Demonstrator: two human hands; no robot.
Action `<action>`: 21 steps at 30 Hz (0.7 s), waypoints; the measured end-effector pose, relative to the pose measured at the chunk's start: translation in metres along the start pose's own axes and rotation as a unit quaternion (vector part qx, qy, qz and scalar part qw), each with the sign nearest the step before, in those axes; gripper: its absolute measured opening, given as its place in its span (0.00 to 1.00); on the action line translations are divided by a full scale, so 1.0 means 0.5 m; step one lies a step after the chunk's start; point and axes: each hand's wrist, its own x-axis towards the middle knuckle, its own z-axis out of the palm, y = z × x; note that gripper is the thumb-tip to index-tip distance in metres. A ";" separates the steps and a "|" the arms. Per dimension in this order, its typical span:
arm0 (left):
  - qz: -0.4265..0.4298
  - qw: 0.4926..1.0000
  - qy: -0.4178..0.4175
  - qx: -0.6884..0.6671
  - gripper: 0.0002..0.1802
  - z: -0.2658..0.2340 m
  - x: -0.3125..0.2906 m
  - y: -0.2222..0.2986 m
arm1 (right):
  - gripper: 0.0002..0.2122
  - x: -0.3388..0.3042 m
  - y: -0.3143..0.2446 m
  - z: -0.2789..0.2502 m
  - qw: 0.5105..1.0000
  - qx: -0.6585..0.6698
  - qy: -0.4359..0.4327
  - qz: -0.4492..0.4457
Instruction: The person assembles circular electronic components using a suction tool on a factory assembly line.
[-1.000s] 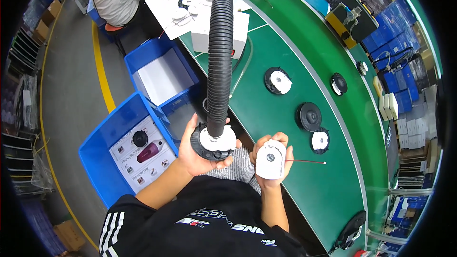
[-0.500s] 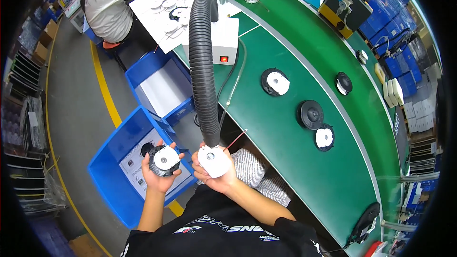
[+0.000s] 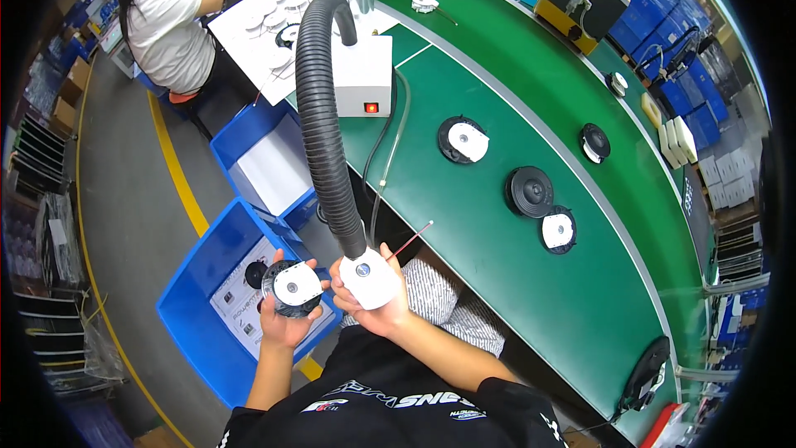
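My left hand (image 3: 284,329) is closed around the rim of a round speaker (image 3: 293,284), its black frame and white, flat-edged back facing up. To its right, my right hand (image 3: 391,318) grips a white rounded part (image 3: 375,284) with a dark round spot near its top. A thin red lead (image 3: 410,241) sticks out beside that part. The lower end of a black corrugated hose (image 3: 322,129) comes down to the white part's upper edge; whether they touch I cannot tell. Fingers hide the undersides of both held pieces.
Blue bins (image 3: 186,282) stand below my left hand. The hose rises beside a white box (image 3: 365,75) with a lit red switch. On the green table (image 3: 464,224) lie several speakers (image 3: 529,192). A person (image 3: 170,33) sits at far left by a white board (image 3: 240,33).
My left hand has brought the speaker slightly right, closer to the white part. The hose's lower end and the white part have shifted slightly. The table appears shifted left as the view moved.
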 end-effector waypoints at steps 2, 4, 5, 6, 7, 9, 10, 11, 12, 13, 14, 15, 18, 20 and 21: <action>0.023 0.995 -0.027 0.096 0.39 0.001 0.000 0.002 | 0.32 0.003 -0.002 -0.004 1.000 0.008 -0.028 0.000; 0.021 0.997 -0.025 0.065 0.39 0.015 -0.002 0.007 | 0.32 0.004 0.000 0.003 1.000 0.002 -0.018 0.005; 0.016 0.999 -0.021 0.032 0.38 0.022 0.001 0.007 | 0.32 0.003 0.000 0.005 1.000 -0.005 -0.006 0.009; 0.016 0.999 -0.023 0.033 0.38 0.027 0.008 0.002 | 0.32 0.003 -0.002 0.005 1.000 -0.004 -0.007 0.008; 0.023 0.999 -0.003 0.037 0.39 0.032 0.020 -0.006 | 0.30 0.001 -0.005 0.003 1.000 -0.010 0.014 0.002; 0.040 0.995 0.089 0.027 0.42 0.057 0.047 -0.031 | 0.26 -0.015 -0.010 0.007 0.999 -0.001 0.041 -0.020; 0.025 0.997 0.072 0.013 0.43 0.068 0.062 -0.040 | 0.24 -0.035 -0.021 0.014 0.998 0.014 0.046 -0.036; -0.007 0.998 0.063 0.013 0.43 0.087 0.073 -0.057 | 0.20 -0.060 -0.028 0.001 0.998 0.029 0.000 -0.057; -0.039 0.998 0.052 0.012 0.43 0.105 0.091 -0.074 | 0.21 -0.085 -0.043 -0.009 0.995 0.021 -0.058 -0.080; -0.081 0.996 -0.005 0.025 0.44 0.116 0.100 -0.083 | 0.22 -0.112 -0.055 -0.014 0.991 -0.008 -0.075 -0.110; -0.123 0.990 -0.063 0.038 0.44 0.126 0.110 -0.091 | 0.23 -0.133 -0.064 -0.015 0.985 -0.037 -0.091 -0.142; -0.132 0.988 -0.069 0.046 0.46 0.155 0.124 -0.100 | 0.23 -0.151 -0.073 -0.009 0.984 -0.036 -0.088 -0.152; -0.150 0.981 -0.119 -0.026 0.46 0.178 0.136 -0.125 | 0.25 -0.192 -0.095 0.003 0.964 -0.063 -0.090 -0.242; -0.191 0.974 -0.083 -0.093 0.41 0.190 0.141 -0.124 | 0.26 -0.205 -0.109 0.006 0.956 -0.059 -0.079 -0.276; -0.205 0.965 -0.065 -0.151 0.39 0.190 0.141 -0.116 | 0.25 -0.207 -0.115 0.008 0.953 -0.063 -0.079 -0.285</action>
